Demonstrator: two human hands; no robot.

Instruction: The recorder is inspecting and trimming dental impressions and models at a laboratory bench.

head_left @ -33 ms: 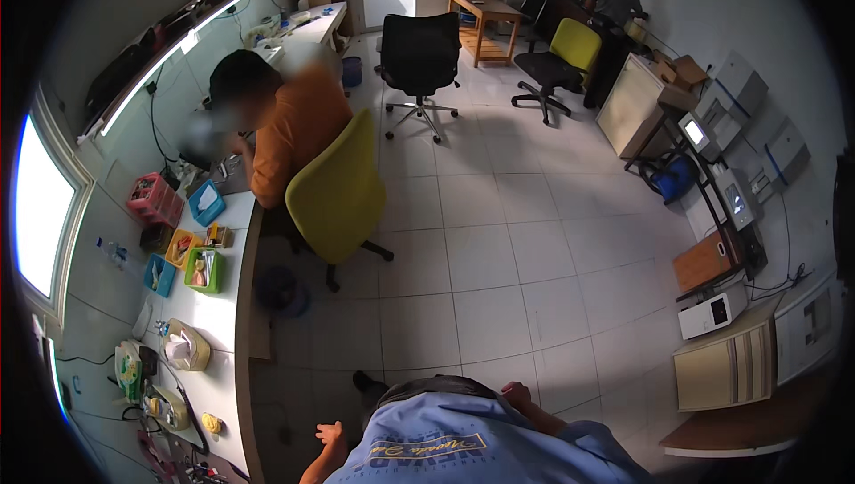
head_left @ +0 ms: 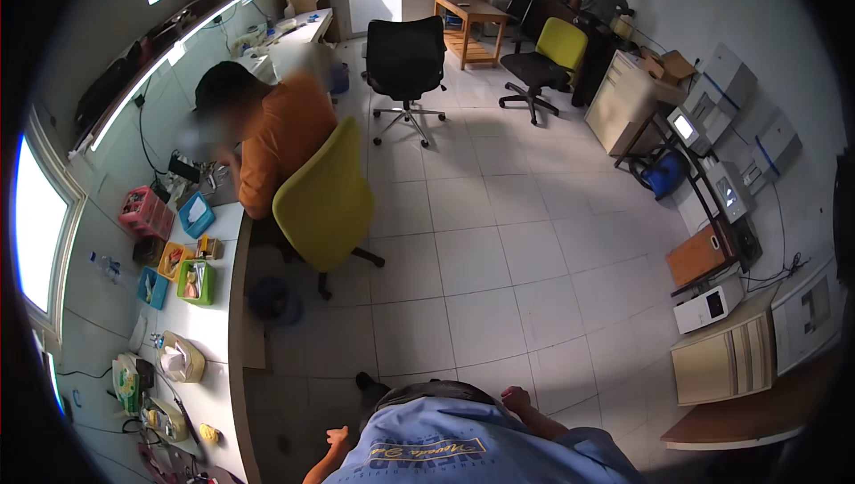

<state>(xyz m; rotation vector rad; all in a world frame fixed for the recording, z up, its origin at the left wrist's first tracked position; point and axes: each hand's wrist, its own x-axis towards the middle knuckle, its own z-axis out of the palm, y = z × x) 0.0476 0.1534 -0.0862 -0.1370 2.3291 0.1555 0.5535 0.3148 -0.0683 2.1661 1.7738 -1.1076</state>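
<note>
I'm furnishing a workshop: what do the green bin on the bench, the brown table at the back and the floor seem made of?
Green bin: probably plastic, smooth, from its bright, even colour. Brown table: apparently wood, perhaps varnished, from its warm tone and straight legs. Floor: pale tile, slightly glossy, likely ceramic, from its grid of joints.

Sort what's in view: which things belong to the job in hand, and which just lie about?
Likely the job's:
left hand, nothing visibly held
right hand, likewise
white bench, left of both hands
yellow lump on it

Apparently just lying about:
pink basket
green basket
black chair
</note>
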